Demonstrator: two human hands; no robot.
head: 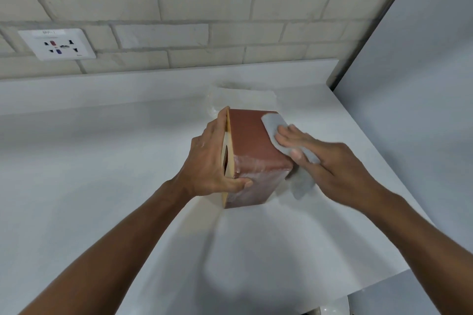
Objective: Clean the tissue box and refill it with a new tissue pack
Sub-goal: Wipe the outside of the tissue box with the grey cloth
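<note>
Reddish-brown oblong tissue box (250, 140) lies lengthwise away from the person; left hand (207, 163) grips its pale slotted side; right hand (325, 161), fingers flat, presses soft grey cloth (271, 123) on top.

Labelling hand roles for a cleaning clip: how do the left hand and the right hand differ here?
The left hand grips the tissue box, thumb curled round its near end; the right hand lies flat, fingers straight. The left hand touches the box bare; the right hand presses a grey cloth onto its brown upper side. Both bear on the same box.
</note>
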